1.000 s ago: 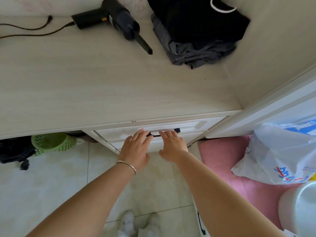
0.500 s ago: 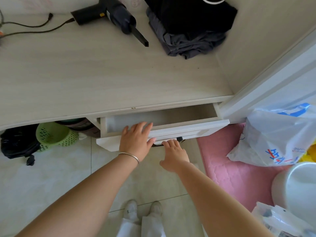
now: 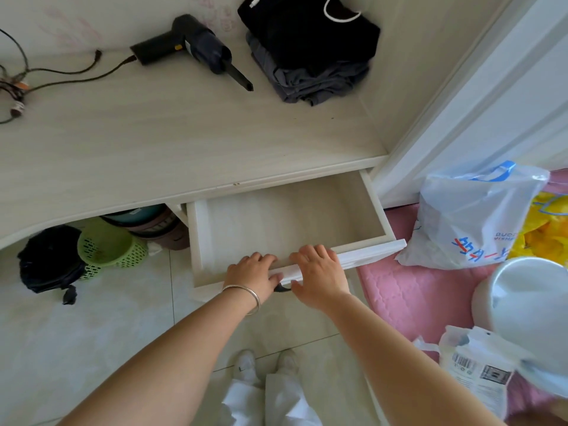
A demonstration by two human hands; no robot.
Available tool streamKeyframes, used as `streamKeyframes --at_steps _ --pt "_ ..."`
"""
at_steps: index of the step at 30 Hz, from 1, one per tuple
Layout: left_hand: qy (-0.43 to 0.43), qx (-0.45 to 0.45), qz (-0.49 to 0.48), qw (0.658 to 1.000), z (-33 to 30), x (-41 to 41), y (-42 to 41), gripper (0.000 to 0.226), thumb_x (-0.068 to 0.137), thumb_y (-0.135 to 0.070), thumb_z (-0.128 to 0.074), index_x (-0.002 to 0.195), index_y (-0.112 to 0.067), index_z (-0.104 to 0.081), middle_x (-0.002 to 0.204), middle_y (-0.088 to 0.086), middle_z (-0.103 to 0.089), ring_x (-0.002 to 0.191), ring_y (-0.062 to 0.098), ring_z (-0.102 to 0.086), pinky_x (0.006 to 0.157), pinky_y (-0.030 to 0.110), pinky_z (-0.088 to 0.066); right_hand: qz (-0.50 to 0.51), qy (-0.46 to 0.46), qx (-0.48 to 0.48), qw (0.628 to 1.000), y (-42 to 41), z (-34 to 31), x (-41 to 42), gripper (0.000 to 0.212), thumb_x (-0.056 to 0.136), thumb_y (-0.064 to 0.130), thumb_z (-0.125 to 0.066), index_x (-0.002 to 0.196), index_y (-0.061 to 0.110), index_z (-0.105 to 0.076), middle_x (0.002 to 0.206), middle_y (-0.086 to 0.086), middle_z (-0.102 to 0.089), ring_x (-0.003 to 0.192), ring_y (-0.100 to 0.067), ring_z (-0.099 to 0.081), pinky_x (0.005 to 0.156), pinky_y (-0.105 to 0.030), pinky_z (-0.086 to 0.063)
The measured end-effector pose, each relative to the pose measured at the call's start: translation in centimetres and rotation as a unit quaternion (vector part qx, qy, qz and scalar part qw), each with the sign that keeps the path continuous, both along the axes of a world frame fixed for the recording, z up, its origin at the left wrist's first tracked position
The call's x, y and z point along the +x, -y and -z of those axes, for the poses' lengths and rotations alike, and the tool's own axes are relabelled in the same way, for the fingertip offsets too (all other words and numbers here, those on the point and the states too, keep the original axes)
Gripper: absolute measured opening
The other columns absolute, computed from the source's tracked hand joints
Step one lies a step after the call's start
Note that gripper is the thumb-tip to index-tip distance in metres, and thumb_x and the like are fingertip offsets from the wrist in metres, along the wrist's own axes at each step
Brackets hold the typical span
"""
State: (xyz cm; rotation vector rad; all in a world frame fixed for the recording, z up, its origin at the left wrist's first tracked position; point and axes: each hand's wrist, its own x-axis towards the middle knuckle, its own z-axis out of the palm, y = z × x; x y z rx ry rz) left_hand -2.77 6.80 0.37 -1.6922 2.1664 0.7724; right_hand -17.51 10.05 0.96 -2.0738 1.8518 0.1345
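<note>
Standing at the desk, with the drawer drawn well out from under its right end and nothing to be seen in the pale hollow. Gripping the front panel along its top edge: left hand with fingers hooked over the lip into the drawer and thumb against the outer face, right hand just beside it, curled over the same lip in the same way. Probably taking the rim rather than the dark handle, just visible between the two hands below, for a square two-handed pull and less skewing on the runners. Likely making room for something, perhaps the folded clothes at the back right of the desk, well apart from the hands.

Elsewhere on the desk: a black blower left of the clothes, and cables trailing toward the left edge. Under the desk, left of the drawer: a green basket, a black bag and stacked tubs behind. To the right, on a pink mat: a printed plastic bag just beside the panel's right end, and a white bucket nearer the feet. Nothing between hands and drawer; only that plastic bag close enough to catch the panel's corner on a longer pull.
</note>
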Motion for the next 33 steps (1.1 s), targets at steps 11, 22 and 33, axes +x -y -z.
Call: streamKeyframes --at_steps 11,22,33 --pt "-0.014 0.093 0.031 0.995 -0.5 0.3 -3.1 0.039 0.098 -0.036 -0.031 0.134 -0.029 -0.043 0.137 0.0 -0.048 0.123 0.022 -0.05 0.098 0.034 -0.041 0.016 -0.006 0.132 0.991 -2.5 -1.1 -0.1 0.053 0.087 0.04 -0.05 0.138 0.027 -0.045 0.129 0.0 -0.042 0.122 -0.021 -0.035 0.102 -0.032 -0.032" --pt "0.005 0.131 -0.019 0.991 -0.3 0.1 -5.0 0.04 0.097 -0.024 -0.027 0.121 -0.03 -0.058 0.131 0.001 -0.057 0.116 0.024 -0.054 0.093 0.031 -0.043 0.042 -0.013 0.218 0.975 -3.4 -1.0 0.1 0.038 0.094 0.032 -0.037 0.123 0.019 -0.059 0.124 -0.004 -0.048 0.12 -0.023 -0.037 0.094 -0.033 -0.038" --pt "-0.008 0.138 -0.027 0.99 -0.2 -0.1 -7.4 0.039 0.097 -0.028 -0.027 0.12 -0.029 -0.059 0.128 0.002 -0.06 0.113 0.025 -0.056 0.087 0.029 -0.043 0.03 -0.04 0.244 0.969 -4.7 -0.4 -0.2 0.036 0.093 0.022 -0.041 0.124 0.02 -0.058 0.126 0.0 -0.049 0.125 -0.021 -0.038 0.094 -0.031 -0.039"
